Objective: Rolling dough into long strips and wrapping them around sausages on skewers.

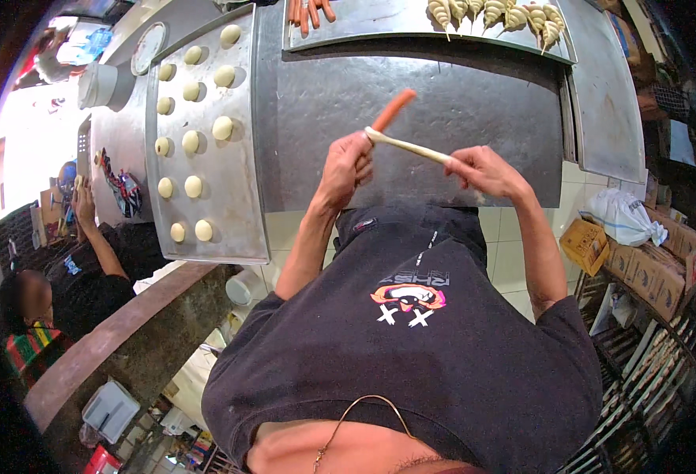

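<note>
1. Orange-red cylindrical sausage (395, 109): upper centre of the frame, above the desk. Long axis slants, free end toward the upper right. Judged light, firm yet bendable, perhaps slick; best held near its lower end.
2. Pale cream rope-shaped dough strip (412, 147): upper centre, its left end against the sausage. Long axis slopes gently down to the right. Judged light, soft, stretchy, easily torn; best pinched lightly at its ends.
3. Left hand (348, 167): fingers closed around the sausage's lower end, beside the dough.
4. Right hand (480, 170): thumb and fingers pinching the strip's right end.
5. Dark grey, smooth-topped desk (316, 99): beneath both hands.
</note>
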{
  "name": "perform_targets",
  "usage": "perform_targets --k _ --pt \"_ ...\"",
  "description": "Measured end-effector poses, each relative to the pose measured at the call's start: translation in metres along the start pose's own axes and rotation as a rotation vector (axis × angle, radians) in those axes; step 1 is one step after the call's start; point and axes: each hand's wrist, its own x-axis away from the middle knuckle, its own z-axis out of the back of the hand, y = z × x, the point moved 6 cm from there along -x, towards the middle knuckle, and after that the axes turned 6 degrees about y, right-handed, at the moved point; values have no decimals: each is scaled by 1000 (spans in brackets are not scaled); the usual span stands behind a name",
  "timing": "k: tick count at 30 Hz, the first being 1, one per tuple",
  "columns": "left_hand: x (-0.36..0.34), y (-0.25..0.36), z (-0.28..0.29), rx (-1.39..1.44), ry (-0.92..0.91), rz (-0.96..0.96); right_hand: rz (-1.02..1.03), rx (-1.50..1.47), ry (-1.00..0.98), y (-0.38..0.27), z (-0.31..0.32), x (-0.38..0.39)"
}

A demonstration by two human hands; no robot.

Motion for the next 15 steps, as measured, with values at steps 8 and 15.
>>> perform_targets --k 8,15 --pt "20 -55 -38 -993 6 -341 354 -53 83 -90 16 11" --pt "35 8 -42 -338 -137 19 -39 13 -131 -7 10 4"
